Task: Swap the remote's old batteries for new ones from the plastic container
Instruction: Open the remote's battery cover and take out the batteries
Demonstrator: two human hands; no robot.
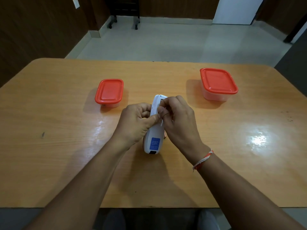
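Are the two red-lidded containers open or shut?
Shut. The left container and the right container each have a red lid seated flat on the rim; neither hand touches them.

At the centre of the frame both hands hold a white plastic remote [153, 140] back-up over the glossy orange wooden desk [58, 146]. The left hand [135, 122] grips its side; the right hand [178, 120] pinches at its upper end. Two clear plastic containers with red lids sit closed: a small one [109, 93] upper left, a larger one [218, 83] upper right.
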